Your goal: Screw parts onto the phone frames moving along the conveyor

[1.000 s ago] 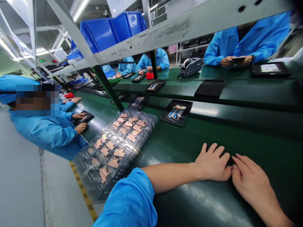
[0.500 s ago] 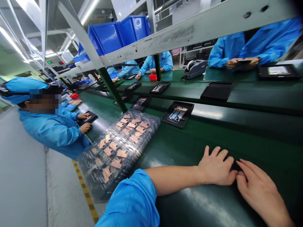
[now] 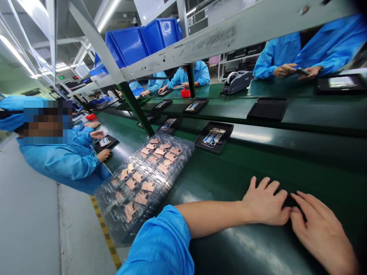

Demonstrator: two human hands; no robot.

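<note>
My left hand [image 3: 265, 202] rests palm down on the green work surface [image 3: 218, 179], its fingers spread and nothing in it. Close by on its right lies my right hand [image 3: 319, 225], fingers stretched out and likewise holding nothing. The two thumbs meet or nearly touch. Left of my forearm is a clear plastic tray [image 3: 183, 168] whose pockets hold several copper-coloured parts [image 3: 140, 198]. Beyond my hands, a black tray [image 3: 226, 141] carries a phone frame [image 3: 212, 137] with blue strips.
Black trays [image 3: 266, 109] stand along the line behind. A tape dispenser [image 3: 239, 82] sits on the far bench. A green post [image 3: 136, 109] and a white beam [image 3: 206, 42] cross the view, with blue bins [image 3: 143, 42] above. Co-workers in blue [image 3: 65, 160] sit left and opposite.
My hands stay nearly still on the surface. The co-worker at left has lifted a hand off the phone frame in their tray. The person opposite has shifted their hands around a held device.
</note>
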